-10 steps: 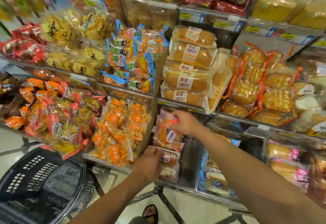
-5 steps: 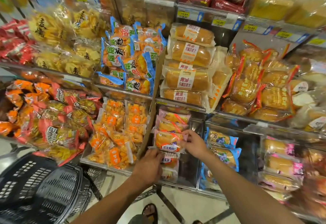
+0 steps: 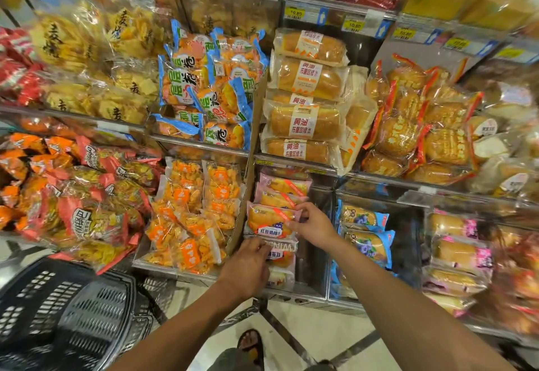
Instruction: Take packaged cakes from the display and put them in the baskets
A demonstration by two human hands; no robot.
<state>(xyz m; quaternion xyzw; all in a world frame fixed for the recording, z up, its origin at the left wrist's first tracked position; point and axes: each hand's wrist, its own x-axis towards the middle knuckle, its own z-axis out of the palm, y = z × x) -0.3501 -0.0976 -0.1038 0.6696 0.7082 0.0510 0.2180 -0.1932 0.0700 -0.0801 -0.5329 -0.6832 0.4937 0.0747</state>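
Pinched at its right edge by the right hand, the pink cake pack sits shelved, while the left hand grips the lower pack, likely steadying the stack.

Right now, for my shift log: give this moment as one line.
left hand holds lower cake pack | right hand pinches pink cake pack, on display | black basket at lower left
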